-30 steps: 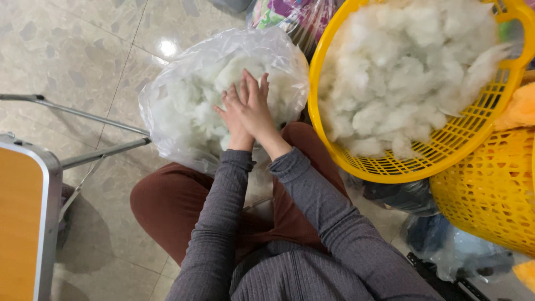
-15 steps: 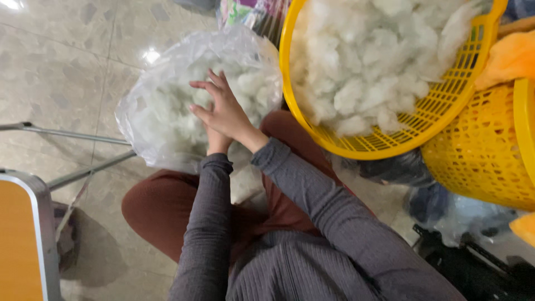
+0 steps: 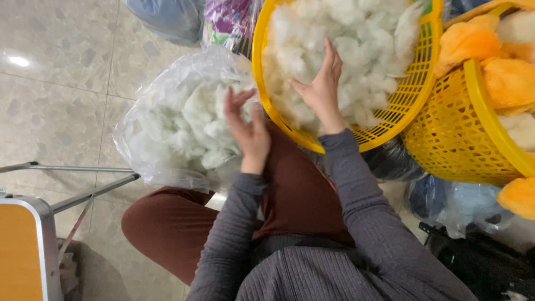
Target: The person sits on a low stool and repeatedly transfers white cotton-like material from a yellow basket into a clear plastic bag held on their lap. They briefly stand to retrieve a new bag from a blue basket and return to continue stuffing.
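A clear plastic bag (image 3: 167,120) full of white fibre stuffing rests against my knees on the floor. My left hand (image 3: 248,131) hovers at the bag's right edge, fingers spread, holding nothing. A round yellow plastic basket (image 3: 415,92) heaped with white stuffing (image 3: 356,44) tilts toward me on the right. My right hand (image 3: 322,89) is open inside this basket, its palm against the stuffing. Both arms wear grey ribbed sleeves.
A second yellow basket (image 3: 473,128) at far right holds orange and white plush pieces (image 3: 473,39). A folding table with an orange top (image 3: 22,251) and metal legs stands at lower left. Bags lie at the top and lower right on the tiled floor (image 3: 50,100).
My hands, joined together over the plastic bag before, have separated. The right hand has moved right into the yellow basket; the left stays by the bag.
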